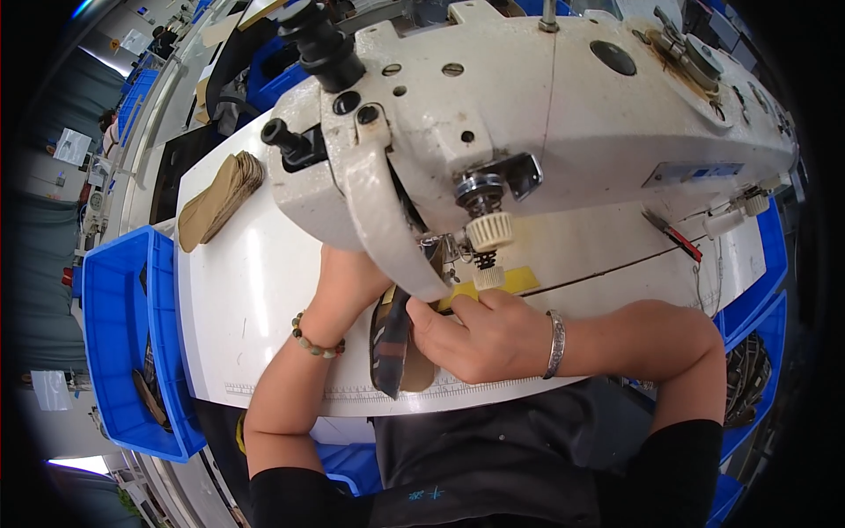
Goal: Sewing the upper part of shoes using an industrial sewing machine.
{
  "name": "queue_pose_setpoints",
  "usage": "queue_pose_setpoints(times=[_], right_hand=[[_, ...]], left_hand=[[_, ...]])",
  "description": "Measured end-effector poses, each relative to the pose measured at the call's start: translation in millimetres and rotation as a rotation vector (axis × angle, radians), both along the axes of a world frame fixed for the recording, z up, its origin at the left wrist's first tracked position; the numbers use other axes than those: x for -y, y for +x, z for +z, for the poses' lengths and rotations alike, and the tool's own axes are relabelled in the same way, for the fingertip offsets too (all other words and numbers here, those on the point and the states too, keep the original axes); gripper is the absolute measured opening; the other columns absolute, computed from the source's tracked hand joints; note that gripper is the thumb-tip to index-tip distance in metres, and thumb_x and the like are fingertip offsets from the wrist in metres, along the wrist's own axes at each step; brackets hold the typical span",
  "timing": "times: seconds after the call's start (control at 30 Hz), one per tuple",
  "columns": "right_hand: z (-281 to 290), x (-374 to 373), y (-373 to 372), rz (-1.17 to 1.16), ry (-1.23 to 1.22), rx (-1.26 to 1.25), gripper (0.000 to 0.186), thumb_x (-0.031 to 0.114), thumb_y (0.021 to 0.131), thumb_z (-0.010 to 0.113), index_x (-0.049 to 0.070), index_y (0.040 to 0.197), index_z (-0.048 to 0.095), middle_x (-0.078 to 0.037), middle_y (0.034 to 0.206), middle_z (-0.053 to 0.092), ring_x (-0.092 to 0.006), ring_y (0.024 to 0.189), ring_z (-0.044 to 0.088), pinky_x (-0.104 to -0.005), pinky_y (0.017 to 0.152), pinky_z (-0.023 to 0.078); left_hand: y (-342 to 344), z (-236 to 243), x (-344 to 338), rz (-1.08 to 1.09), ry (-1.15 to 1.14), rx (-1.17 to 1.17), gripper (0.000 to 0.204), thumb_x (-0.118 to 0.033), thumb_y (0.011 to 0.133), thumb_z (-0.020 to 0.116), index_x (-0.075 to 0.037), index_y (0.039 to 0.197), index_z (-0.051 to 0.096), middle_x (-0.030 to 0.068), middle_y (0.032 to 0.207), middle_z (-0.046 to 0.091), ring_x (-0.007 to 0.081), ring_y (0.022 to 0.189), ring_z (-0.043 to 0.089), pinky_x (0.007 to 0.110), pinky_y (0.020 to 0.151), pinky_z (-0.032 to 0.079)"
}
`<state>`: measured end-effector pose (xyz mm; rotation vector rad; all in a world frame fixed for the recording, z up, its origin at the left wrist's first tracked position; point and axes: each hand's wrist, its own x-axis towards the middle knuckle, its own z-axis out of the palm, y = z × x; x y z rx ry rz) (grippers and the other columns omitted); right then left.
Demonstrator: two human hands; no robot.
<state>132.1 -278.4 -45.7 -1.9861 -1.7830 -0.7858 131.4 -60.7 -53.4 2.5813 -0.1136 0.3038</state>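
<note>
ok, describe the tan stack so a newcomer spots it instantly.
Find the white sewing machine. Left of it, by the left edge of the white table, lies the tan stack of sole-shaped pieces. Unlike the dark strip by the right hand, it's layered and untouched.

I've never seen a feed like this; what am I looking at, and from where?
It's one picture, from a fisheye camera on the worker's head, looking down; picture left is the worker's left. The big white thing is a sewing machine. The bare left hand and right hand are at a dark-and-tan piece; how firmly either grips isn't clear. On the white table lie stacked tan pieces and a red-handled tool. A blue bin stands left.
</note>
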Motion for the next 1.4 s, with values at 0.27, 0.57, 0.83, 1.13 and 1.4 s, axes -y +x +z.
queue_pose_setpoints(times=[0.27,0.57,0.83,1.13,1.4], right_hand=[[-12.7,2.8,-7.0,0.010,-0.204,-0.179,0.021,0.021,0.068,0.062,0.000,0.070,0.067,-0.033,0.093,0.067,-0.0175,0.051,0.062,-0.0293,0.044,0.047],[-8.0,7.7,-12.3,-0.061,-0.245,-0.197,0.023,0.019,0.071,0.063,-0.003,0.074,0.069,-0.039,0.099,0.066,-0.0198,0.052,0.066,-0.0314,0.045,0.049],[-7.4,6.0,-8.1,-0.139,-0.244,-0.194,0.021,0.023,0.071,0.065,0.002,0.068,0.066,-0.015,0.068,0.063,-0.0182,0.049,0.062,-0.0313,0.043,0.045],[-18.2,3.5,1.1,-0.148,-0.111,-0.334,0.021,0.024,0.076,0.066,0.005,0.067,0.063,-0.008,0.064,0.060,-0.0213,0.056,0.065,-0.0343,0.049,0.050],[-4.8,8.6,-13.4,-0.147,-0.242,-0.247,0.018,0.020,0.068,0.064,0.001,0.067,0.065,-0.021,0.071,0.065,-0.0225,0.055,0.065,-0.0342,0.045,0.048]], left_hand=[[-33.2,32.7,13.5,-0.082,0.326,-0.079,0.020,-0.005,0.078,0.072,-0.006,0.098,0.071,0.0092,0.082,0.068,0.0246,0.070,0.064,0.034,0.058,0.050],[-52.5,34.6,35.6,-0.254,0.412,-0.032,0.048,-0.003,0.072,0.065,-0.015,0.118,0.069,0.0039,0.114,0.063,0.0257,0.106,0.061,0.033,0.072,0.055],[-39.9,23.8,32.6,-0.196,0.382,0.022,0.042,-0.003,0.071,0.066,-0.015,0.111,0.072,0.0068,0.095,0.060,0.0269,0.083,0.061,0.037,0.064,0.051],[-64.5,72.0,32.7,-0.380,0.242,-0.209,0.064,-0.020,0.069,0.078,0.001,0.127,0.060,0.0173,0.130,0.060,0.0353,0.118,0.059,0.039,0.083,0.056],[-80.3,62.4,30.2,-0.350,0.500,-0.025,0.075,-0.010,0.054,0.074,-0.007,0.127,0.061,0.0048,0.130,0.062,0.0246,0.113,0.062,0.037,0.085,0.051]])
